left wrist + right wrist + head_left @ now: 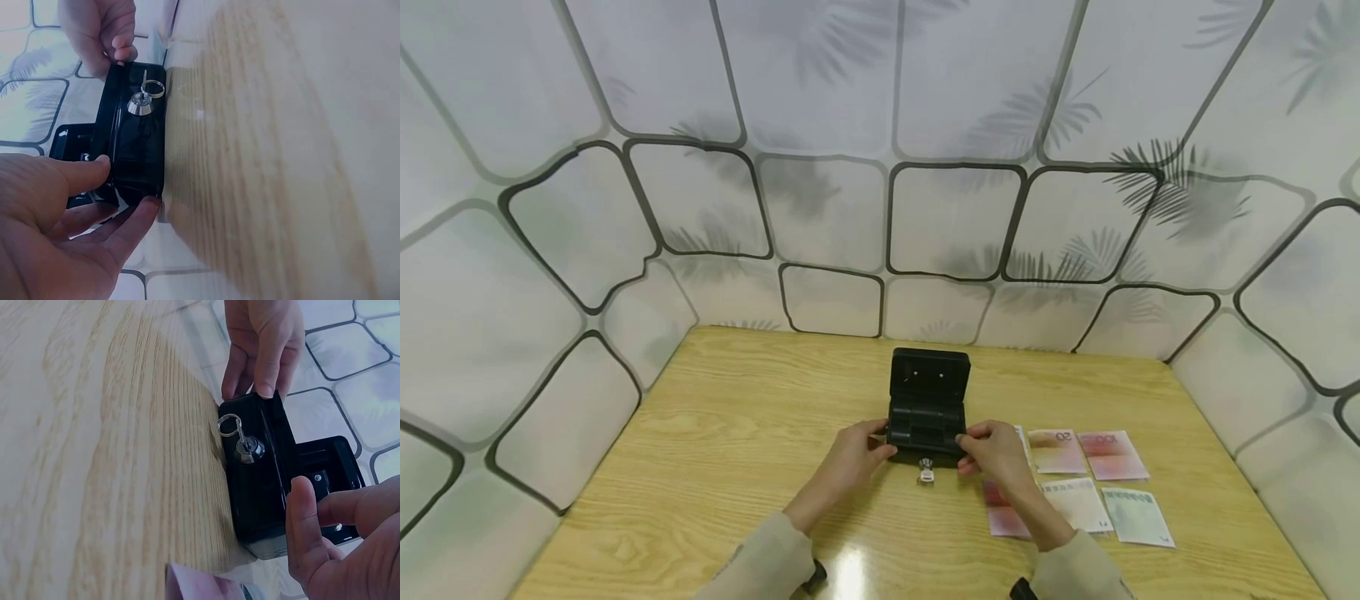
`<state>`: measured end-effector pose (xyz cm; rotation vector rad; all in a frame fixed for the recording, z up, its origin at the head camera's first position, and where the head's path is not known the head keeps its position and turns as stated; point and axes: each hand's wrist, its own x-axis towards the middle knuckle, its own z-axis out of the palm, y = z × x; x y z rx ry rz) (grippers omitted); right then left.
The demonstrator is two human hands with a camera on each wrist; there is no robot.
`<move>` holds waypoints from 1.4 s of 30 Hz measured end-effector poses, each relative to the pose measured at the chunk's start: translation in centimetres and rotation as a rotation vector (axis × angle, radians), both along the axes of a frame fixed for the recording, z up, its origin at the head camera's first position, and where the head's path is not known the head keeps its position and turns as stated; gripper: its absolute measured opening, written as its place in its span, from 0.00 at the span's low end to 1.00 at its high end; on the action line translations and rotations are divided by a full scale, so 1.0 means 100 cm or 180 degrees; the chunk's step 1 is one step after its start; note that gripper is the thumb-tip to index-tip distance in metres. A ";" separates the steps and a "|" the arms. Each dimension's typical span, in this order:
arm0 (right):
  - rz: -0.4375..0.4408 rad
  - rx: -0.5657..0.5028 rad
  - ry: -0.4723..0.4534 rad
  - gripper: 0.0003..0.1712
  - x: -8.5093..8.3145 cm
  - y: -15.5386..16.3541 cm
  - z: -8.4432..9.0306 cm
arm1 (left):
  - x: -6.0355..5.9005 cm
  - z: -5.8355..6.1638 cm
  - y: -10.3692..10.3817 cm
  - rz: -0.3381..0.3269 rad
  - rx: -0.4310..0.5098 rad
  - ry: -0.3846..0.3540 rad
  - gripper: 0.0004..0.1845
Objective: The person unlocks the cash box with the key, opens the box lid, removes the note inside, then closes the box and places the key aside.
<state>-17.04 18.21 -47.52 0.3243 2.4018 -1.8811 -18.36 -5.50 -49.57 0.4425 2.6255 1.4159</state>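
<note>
Your left hand (850,454) and right hand (996,450) grip the box (927,417) by its 2 ends, lid up, key (926,472) in front, 6 notes (1078,483) unpacked right of it.

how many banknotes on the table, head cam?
5 at least, all right of the cash box: back row; front row partly under the right hand. A white edge behind that hand may be another.
</note>
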 end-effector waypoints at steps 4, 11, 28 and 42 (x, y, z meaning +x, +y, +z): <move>0.0013 0.0032 -0.0006 0.11 0.000 0.000 -0.001 | 0.000 0.002 0.000 0.0025 -0.0037 -0.0035 0.25; 0.0078 0.0227 0.0027 0.08 -0.001 0.002 -0.004 | 0.000 0.003 0.000 -0.0019 -0.0009 -0.0008 0.26; 0.0325 0.0513 0.0252 0.24 -0.006 0.004 -0.006 | -0.001 0.004 0.001 -0.0002 -0.0081 0.0046 0.28; 0.0799 0.2270 0.0803 0.22 -0.004 0.001 0.003 | -0.001 0.006 0.002 0.0001 -0.0045 0.0019 0.27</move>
